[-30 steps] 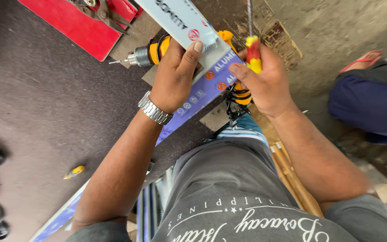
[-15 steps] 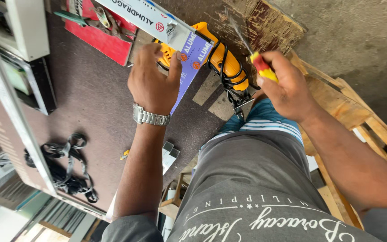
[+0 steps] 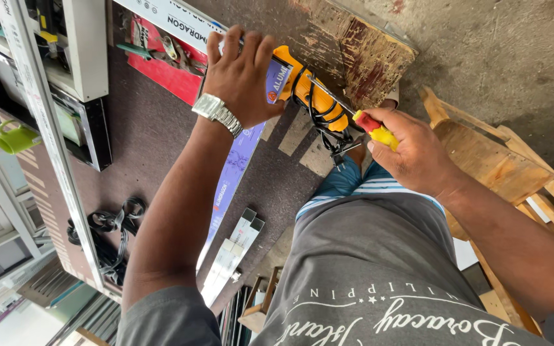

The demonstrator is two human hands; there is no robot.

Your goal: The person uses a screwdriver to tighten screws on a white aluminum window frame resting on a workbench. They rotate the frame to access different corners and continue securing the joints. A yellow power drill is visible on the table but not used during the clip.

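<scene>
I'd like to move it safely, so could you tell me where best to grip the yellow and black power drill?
Grip the yellow and black power drill by its yellow body's near end, coming from the right: the left hand covers its far end.

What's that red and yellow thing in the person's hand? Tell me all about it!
It is a screwdriver with a chunky handle, red toward the front and yellow behind, which looks like plastic. A thin metal shaft runs from the red end up and to the left, across the yellow power drill and its black cord. The right hand grips the yellow part, so most of the handle is hidden. The tip is too small to make out.
</scene>
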